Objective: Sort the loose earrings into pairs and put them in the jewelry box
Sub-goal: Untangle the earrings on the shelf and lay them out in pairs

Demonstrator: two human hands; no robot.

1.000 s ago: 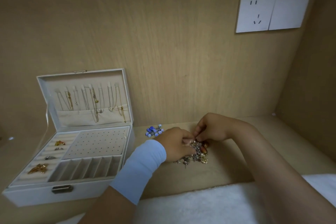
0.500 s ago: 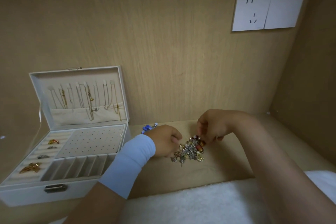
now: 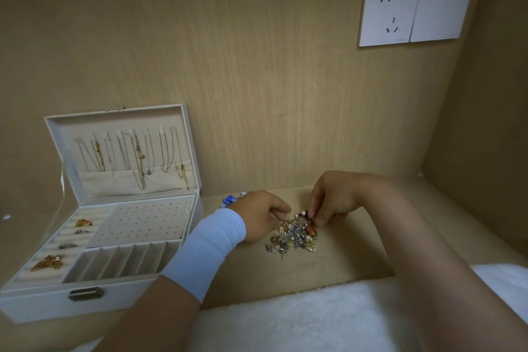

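Head camera, the only feed I've got. The heap of earrings lies on the wooden shelf, well right of the jewelry box and apart from it. Both hands are on the heap.

The left hand, with a pale blue cuff on the wrist, comes in from the left. Its fingers are curled, and thumb and forefinger nip together on a gold piece at the heap's upper left edge. The right hand reaches down from above. Its thumb and forefinger are pinched into the heap's top right, next to a pearl and an amber bead; which earring it has, I can't make out.

A few blue pieces sit just behind the left hand, near the box's corner.

The box is open with its lid upright, and necklaces hang inside the lid. Lower down I see a perforated panel and divided slots. On the ring rolls lies a gold ornament.

There's a white towel along the near edge and a socket plate on the back wall.
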